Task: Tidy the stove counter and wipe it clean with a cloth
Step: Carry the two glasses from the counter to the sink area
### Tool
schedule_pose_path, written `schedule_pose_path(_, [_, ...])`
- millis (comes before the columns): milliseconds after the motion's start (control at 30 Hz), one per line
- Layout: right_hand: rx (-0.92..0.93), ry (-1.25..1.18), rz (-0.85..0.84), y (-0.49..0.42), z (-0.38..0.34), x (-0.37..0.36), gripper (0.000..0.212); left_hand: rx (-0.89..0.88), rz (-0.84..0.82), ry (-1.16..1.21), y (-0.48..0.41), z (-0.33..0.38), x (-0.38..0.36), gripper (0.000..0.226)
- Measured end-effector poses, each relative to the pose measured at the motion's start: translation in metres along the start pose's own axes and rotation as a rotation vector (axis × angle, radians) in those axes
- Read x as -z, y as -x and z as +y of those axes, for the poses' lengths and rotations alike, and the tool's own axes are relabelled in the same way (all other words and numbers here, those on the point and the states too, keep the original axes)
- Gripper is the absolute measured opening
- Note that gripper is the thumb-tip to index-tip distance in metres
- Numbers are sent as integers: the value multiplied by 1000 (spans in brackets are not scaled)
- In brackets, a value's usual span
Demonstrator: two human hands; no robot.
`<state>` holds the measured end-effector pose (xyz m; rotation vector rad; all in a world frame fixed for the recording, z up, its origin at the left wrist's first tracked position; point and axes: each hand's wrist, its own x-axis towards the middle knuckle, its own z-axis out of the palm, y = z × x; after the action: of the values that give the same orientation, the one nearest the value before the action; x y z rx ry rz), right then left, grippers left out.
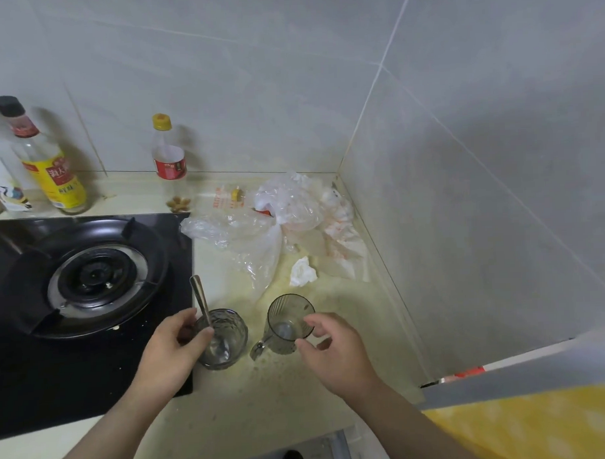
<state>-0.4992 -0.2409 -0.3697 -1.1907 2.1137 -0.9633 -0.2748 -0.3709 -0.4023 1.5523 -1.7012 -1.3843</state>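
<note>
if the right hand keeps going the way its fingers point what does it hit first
Most likely the ribbed glass mug: the right hand is open, its fingers curled at the mug's rim and side. Whether they touch it yet is unclear. Beyond the mug stands the glass with the spoon.

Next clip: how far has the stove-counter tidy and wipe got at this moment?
Nothing looks finished yet. In hand: the left hand grips the textured clear glass holding a metal spoon; the right hand is open, closing on the smoky ribbed glass mug. Left: crumpled clear plastic bags, a white tissue wad, and specks on the pale yellow counter. No cloth is visible.
</note>
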Motion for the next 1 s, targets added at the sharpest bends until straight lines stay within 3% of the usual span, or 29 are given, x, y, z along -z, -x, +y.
schedule_pose_path(200, [57,145,-130,-27,11,3,75,-53,-123,-67,24,12,-7,84])
schedule_pose_path(300, [26,161,-239,-39,16,4,94,-30,-88,-125,28,18,-13,103])
schedule_pose_path(367, [-9,140,-282,-45,19,2,100,-18,-51,-156,29,21,-18,104])
schedule_pose_path(600, [56,156,-389,-62,31,0,107,38,25,-141,26,9,-32,104])
schedule_pose_path(833, [119,120,-402,-68,33,4,88,41,125,-156,28,10,-43,88])
schedule_pose_path(1000, [182,86,-403,-74,25,15,86,30,208,-180,35,13,-46,82])
